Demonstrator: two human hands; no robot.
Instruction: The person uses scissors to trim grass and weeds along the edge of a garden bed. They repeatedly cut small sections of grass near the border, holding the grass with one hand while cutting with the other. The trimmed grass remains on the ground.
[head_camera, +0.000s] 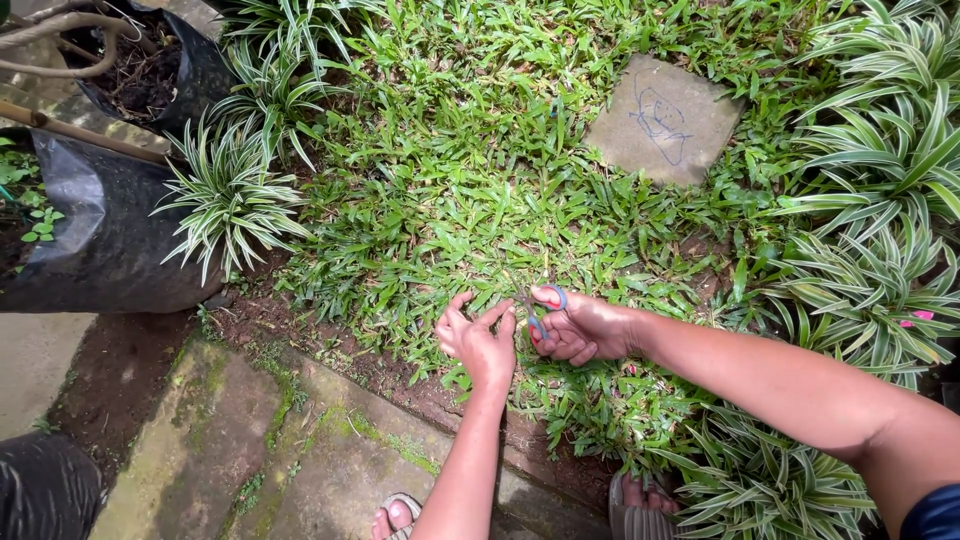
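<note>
Right hand (585, 328) around scissors (545, 312)

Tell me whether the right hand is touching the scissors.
Touching. The head view shows the right hand with fingers through the grey handle loops of the scissors, held over the grass.

Grass patch (470, 200) between grow bags (110, 240) at left and striped plants (880, 200) at right, paving slab (662, 120) in it.

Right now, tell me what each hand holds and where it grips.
Right hand holds small scissors by the blue handle loops. Left hand pinches grass blades near their tips.
</note>
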